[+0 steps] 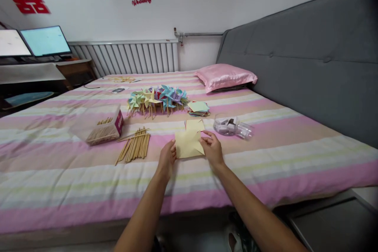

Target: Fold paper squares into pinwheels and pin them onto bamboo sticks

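Observation:
Between my hands is a pale yellow paper square (188, 145), raised a little over the striped bedspread. My left hand (168, 156) pinches its left edge. At the right edge, my right hand (212, 149) grips the sheet with thumb and fingers, near a slit or fold running in from the corner. Just behind it lies a small stack of yellow paper squares (195, 125), partly covered by the held one. A thicker pile of coloured paper squares (198, 108) sits farther back. To the right, a clear round container (225, 125) holds small pale pieces.
Left of my hands lie loose wooden sticks (137, 145) and a clear plastic box (103, 126) with more sticks. Several paper pinwheels (159, 98) are grouped behind. A clear cup (244, 130) lies at right; a pink pillow (226, 76) rests against the grey headboard (301, 47).

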